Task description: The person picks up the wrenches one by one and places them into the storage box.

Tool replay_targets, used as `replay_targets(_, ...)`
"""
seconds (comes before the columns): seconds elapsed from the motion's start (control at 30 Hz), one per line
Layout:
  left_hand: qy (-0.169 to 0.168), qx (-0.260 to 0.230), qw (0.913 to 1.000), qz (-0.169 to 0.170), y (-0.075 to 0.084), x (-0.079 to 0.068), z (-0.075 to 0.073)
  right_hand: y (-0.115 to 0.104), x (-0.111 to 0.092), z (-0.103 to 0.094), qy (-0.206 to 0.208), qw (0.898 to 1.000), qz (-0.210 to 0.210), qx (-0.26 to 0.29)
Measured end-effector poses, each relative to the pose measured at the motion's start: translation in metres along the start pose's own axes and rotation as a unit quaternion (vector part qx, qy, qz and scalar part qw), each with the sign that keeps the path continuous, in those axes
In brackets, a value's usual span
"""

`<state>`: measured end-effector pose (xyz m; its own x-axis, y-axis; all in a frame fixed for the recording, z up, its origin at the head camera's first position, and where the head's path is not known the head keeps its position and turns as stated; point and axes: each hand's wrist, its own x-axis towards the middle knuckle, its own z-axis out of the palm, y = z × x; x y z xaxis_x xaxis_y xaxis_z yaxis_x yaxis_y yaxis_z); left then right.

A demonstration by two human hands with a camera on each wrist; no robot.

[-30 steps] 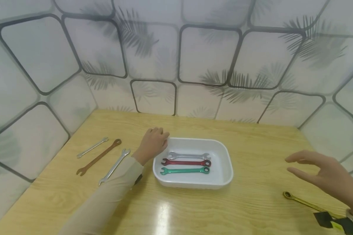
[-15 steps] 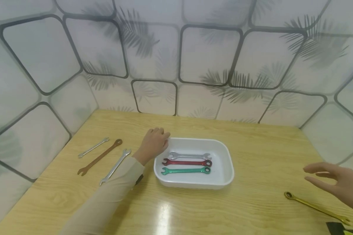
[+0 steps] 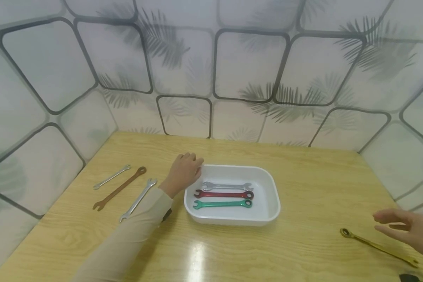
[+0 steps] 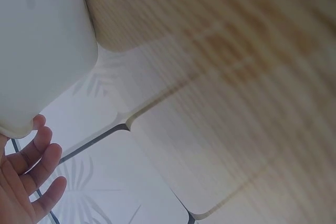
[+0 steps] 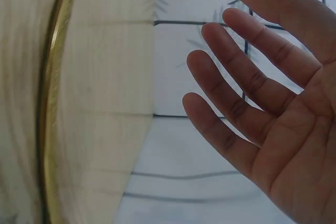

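Observation:
At the back left corner of a white tray point(image 3: 232, 219), my left hand point(image 3: 185, 172) holds the rim; the left wrist view shows the fingers point(image 4: 43, 163) bent beneath the edge, the thumb mostly out of sight. Inside the tray lie a silver open-end wrench point(image 3: 227, 187), a red combination wrench point(image 3: 223, 194) and a green combination wrench point(image 3: 222, 204). Over at the right, my right hand point(image 3: 410, 231) hovers with loosely bent fingers above a gold combination wrench point(image 3: 377, 246), not touching it. In the right wrist view its palm is bare, and the gold wrench lies on the table.
Left of the tray, beside my left forearm, lie a small silver wrench point(image 3: 111, 177), a brown combination wrench point(image 3: 120, 188) and a larger silver wrench point(image 3: 138, 200). Patterned walls point(image 3: 246, 66) border the wooden table point(image 3: 232, 254) at the back and sides.
My right hand has moved rightward and down toward the near edge, uncovering the far end of the gold wrench. The left hand and the tray have stayed in place.

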<state>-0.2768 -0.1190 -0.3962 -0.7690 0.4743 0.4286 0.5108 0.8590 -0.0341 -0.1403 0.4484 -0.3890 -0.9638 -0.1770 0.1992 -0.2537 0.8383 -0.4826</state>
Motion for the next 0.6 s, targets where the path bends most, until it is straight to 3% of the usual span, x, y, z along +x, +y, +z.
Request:
replay_targets(0.2, 0.009, 0.009, 0.9999, 0.003, -0.001, 0.002, 0.001, 0.026, -0.007, 0.006, 0.007, 0.999, 0.033, -0.006)
replay_targets(0.6, 0.007, 0.001, 1.0000, -0.003, 0.000, 0.002, -0.001, 0.032, -0.014, 0.008, -0.047, 0.994, 0.099, -0.031)
